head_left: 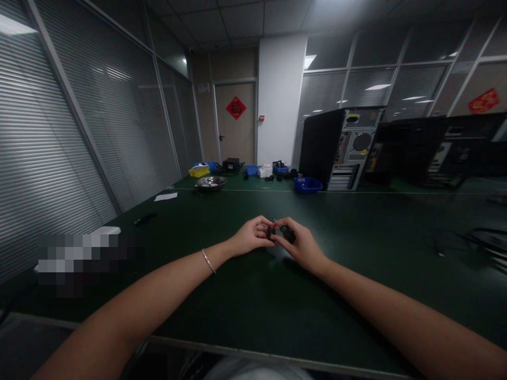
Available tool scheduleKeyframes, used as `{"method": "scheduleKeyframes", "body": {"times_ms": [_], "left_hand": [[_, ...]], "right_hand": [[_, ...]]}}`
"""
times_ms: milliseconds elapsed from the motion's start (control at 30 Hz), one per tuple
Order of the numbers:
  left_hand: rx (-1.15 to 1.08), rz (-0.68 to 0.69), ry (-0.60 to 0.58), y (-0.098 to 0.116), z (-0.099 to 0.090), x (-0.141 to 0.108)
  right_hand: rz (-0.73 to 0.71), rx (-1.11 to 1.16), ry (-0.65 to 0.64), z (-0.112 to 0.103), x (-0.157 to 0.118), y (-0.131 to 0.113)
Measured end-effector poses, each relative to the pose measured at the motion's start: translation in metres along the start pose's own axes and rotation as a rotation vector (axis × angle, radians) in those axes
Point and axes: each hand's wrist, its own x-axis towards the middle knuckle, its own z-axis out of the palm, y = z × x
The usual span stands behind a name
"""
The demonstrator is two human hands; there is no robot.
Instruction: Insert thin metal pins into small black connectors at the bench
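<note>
My left hand [253,235] is closed on a small dark part [271,231], pinched at its fingertips; the part is too small to name. In my right hand [303,245] lies a screwdriver [287,233] with a dark handle and a thin metal shaft, which slants up and to the left. The two hands almost meet over the middle of the green tabletop [237,301]. Whether the screwdriver touches the dark part I cannot tell.
A metal bowl [211,183] and a blue bin [308,184] stand farther back. Computer towers [348,150] rise at the back right. Cables [491,240] lie at the right edge. On the left are a dark green tool [144,218] and white paper [166,197].
</note>
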Motion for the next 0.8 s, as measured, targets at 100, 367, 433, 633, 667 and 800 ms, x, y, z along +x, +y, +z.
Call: {"method": "scheduleKeyframes", "body": {"times_ms": [100,367,433,633,667,800], "left_hand": [[0.012,0.014,0.029,0.0015,0.003,0.0001],[-0.007,0.006,0.016,0.0034,0.0014,0.0005],[-0.011,-0.004,0.01,0.0028,0.0003,0.0005],[-0.036,-0.01,0.003,0.004,0.0006,-0.0009],[-0.049,-0.007,-0.003,0.0046,0.0012,-0.0013],[-0.123,-0.022,-0.01,0.0051,0.0041,-0.0021]], "right_hand": [[-0.041,-0.025,-0.001,0.0001,-0.0003,0.0008],[-0.106,-0.197,-0.036,-0.0021,0.0001,0.0041],[-0.124,-0.23,-0.056,-0.0031,0.0009,0.0037],[-0.119,-0.31,-0.109,-0.0052,0.0024,0.0014],[-0.112,-0.315,-0.114,-0.0052,0.0023,0.0012],[-0.102,-0.304,-0.134,-0.0039,0.0011,0.0003]]}}
